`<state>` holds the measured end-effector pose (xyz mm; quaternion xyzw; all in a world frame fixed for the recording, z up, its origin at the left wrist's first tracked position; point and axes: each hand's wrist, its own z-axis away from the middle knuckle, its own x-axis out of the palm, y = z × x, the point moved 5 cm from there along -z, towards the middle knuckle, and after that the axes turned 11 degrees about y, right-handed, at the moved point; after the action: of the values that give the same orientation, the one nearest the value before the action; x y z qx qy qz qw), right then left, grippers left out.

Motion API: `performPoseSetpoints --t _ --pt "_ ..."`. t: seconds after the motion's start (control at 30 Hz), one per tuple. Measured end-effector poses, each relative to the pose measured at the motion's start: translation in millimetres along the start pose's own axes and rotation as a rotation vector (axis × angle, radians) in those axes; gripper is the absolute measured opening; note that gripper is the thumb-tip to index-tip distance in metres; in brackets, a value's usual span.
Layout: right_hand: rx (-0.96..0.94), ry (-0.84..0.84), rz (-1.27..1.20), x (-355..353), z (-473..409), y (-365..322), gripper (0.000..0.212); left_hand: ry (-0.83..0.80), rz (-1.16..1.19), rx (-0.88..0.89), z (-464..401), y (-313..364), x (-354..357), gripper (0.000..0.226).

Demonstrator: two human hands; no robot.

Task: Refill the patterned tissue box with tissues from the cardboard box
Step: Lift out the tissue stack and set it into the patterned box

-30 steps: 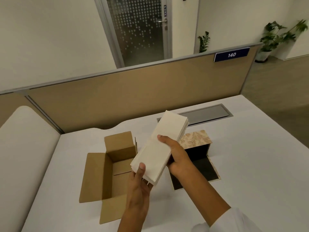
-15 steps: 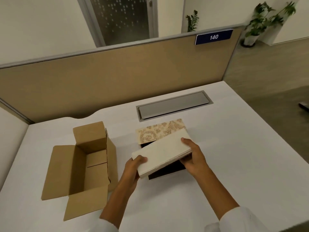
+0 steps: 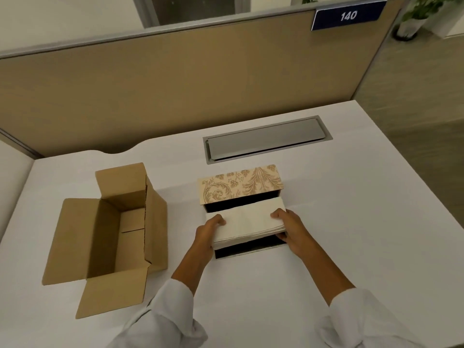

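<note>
A white stack of tissues is held level over the open tissue box, just in front of its raised patterned lid. The stack is gripped at both short ends: the left hand is clamped on the 9 o'clock end, thumb on top and fingers tucked beneath, and the right hand is clamped on the 3 o'clock end in the same way. The dark interior of the tissue box is seen as a strip behind the stack and another strip in front of it (whether the stack touches the box floor cannot be told). The lid is tilted back toward 12 o'clock, its leaf pattern facing the camera.

The cardboard box is set on the white desk at 9 o'clock from the tissue box, near it but apart, with all flaps folded open; only bare cardboard is seen inside. A grey cable hatch is sunk into the desk at 12 o'clock from the tissue box. Behind it a tan partition is seen, with a blue tag marked 140 at its top edge. White sleeves are worn on both arms.
</note>
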<state>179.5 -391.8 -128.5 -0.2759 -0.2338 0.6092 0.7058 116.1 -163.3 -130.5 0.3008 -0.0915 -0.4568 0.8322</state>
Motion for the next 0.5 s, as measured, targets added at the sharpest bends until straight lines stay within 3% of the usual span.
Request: performPoseSetpoints --t 0.2,0.5 --pt "-0.002 0.007 0.072 -3 -14 7 0.038 0.091 -0.034 0.042 -10 -7 3 0.031" --pt "-0.019 0.044 0.127 -3 -21 8 0.041 0.199 -0.107 0.166 -9 -5 3 0.050"
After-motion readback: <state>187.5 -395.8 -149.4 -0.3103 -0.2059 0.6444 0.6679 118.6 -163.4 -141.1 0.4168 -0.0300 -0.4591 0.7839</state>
